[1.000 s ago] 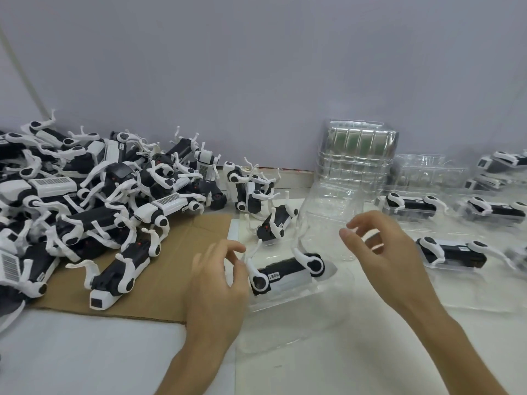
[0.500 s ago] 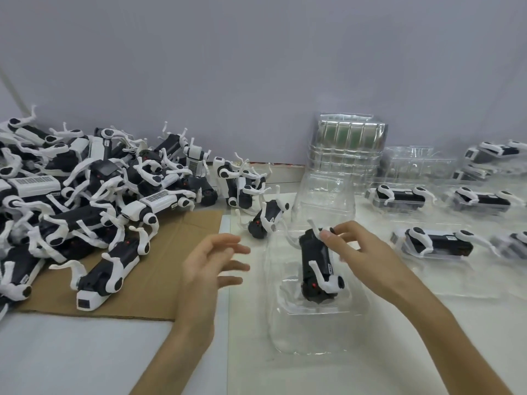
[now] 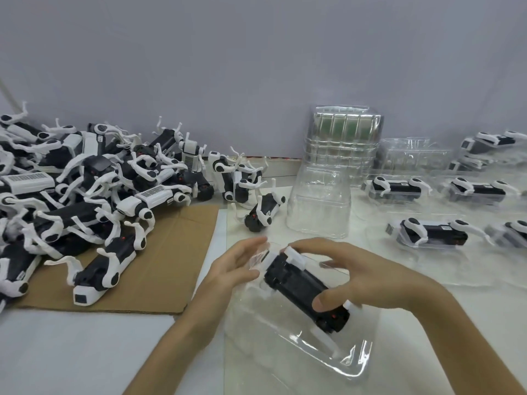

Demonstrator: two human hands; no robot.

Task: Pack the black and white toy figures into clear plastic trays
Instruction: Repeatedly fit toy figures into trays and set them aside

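My right hand (image 3: 356,277) grips one toy figure (image 3: 296,283) over one clear tray (image 3: 350,363) on the desk (image 3: 85,352). My left hand (image 3: 236,263), fingers straight, touches the tray's far end. I count at least five filled trays (image 3: 396,189) at right.

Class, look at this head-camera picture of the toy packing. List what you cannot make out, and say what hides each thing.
Head view throughout.
The toy figure: its far side is covered by the right hand gripping it.
Whether the left hand touches the clear tray: see-through plastic, motion blur.
The pile of figures: cut by the left edge, uncountable.
The barcode label: too small to read.
The packed tray: cut by the right edge.
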